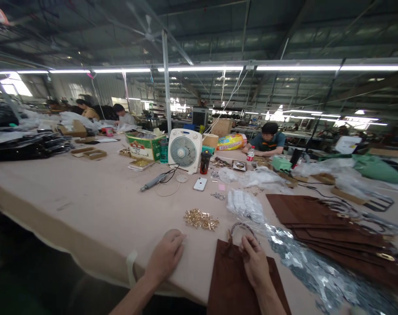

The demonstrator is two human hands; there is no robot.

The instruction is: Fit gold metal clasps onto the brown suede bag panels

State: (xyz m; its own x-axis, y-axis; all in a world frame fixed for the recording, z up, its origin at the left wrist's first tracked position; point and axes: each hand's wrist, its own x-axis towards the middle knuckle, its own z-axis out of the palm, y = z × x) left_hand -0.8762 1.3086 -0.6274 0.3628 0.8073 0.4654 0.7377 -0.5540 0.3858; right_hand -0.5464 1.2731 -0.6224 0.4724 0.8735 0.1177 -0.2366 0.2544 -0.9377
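My left hand (pixel 166 256) lies on the beige table (pixel 97 197) near its front edge, fingers curled loosely, holding nothing. My right hand (pixel 254 259) rests on the top edge of a brown leather bag (pixel 232 284) lying flat before me, fingers pinched at the rim beside its braided handle (pixel 240 227). A small pile of gold metal fittings (pixel 201 218) sits just beyond my hands.
A stack of brown leather pieces (pixel 330 223) and clear plastic wrappers (pixel 317 267) lie to the right. Farther off stand a white fan (pixel 185 151), a white phone (pixel 200 183), a grey hand tool (pixel 152 182) and a green carton (pixel 144 146). A person (pixel 267 140) sits across the table.
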